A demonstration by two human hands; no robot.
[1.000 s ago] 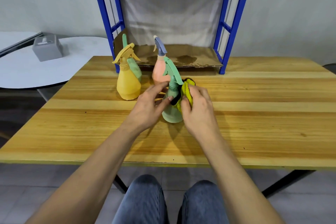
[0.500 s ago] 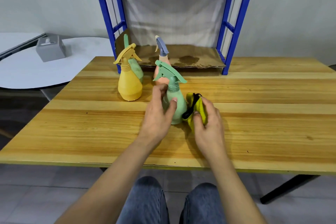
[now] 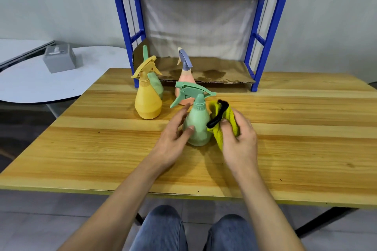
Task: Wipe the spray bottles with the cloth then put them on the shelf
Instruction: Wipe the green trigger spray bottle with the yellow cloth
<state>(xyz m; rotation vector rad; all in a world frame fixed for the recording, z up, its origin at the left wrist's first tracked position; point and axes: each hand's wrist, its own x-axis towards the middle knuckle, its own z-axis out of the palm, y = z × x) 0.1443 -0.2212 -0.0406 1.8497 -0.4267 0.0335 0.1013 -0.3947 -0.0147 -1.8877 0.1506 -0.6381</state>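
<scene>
A mint green spray bottle point(image 3: 199, 123) stands upright on the wooden table point(image 3: 295, 128). My left hand point(image 3: 173, 138) grips its left side, thumb on the front. My right hand point(image 3: 239, 138) holds a yellow cloth point(image 3: 226, 120) with a black edge against the bottle's right side. Behind stand a yellow spray bottle point(image 3: 148, 98), a second green bottle point(image 3: 157, 83) partly hidden by it, and a pink bottle point(image 3: 186, 79) with a blue-grey trigger. The blue shelf point(image 3: 265, 32) with cardboard liners stands at the table's back.
A white round table point(image 3: 40, 79) with a grey box point(image 3: 61, 60) on it stands to the left. The shelf's lower cardboard board point(image 3: 220, 71) bears dark stains. My knees in jeans show below the table's front edge.
The green bottle went from tilted to upright and its trigger turned to point left. My right hand with the cloth moved from the bottle's neck down to its right side.
</scene>
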